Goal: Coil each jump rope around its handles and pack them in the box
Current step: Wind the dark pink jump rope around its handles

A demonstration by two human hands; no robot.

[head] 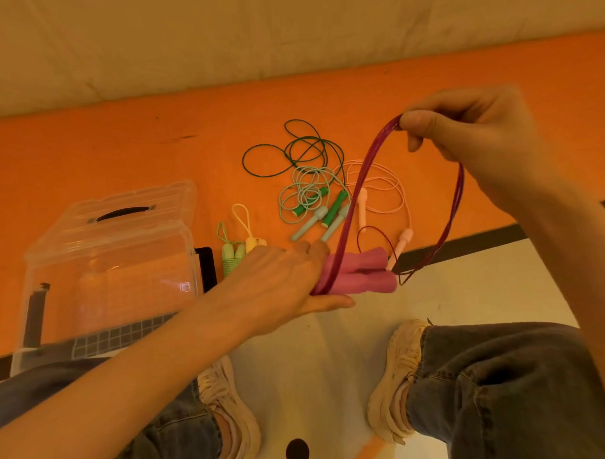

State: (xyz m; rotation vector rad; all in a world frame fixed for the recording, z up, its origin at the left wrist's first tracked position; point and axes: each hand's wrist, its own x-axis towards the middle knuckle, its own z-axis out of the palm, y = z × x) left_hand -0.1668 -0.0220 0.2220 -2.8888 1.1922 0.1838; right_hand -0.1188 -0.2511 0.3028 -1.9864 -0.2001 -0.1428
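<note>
My left hand [285, 281] grips the two pink foam handles [364, 273] of a jump rope, held together above the floor. Its dark magenta cord [357, 182] rises in a bundle of several loops to my right hand [462, 134], which pinches the top of the loops, and comes down again on the right side [453, 217]. A short loose end curls by the handles. The clear plastic box [107, 267] stands at the left with its lid up.
On the orange mat [120, 150] lie loose ropes: a dark green one [301, 150], a mint one [307, 201] and a pale pink one [392, 192]. Two coiled ropes, green [230, 256] and yellow [250, 238], lie beside the box. My shoes [398, 373] rest on a white mat.
</note>
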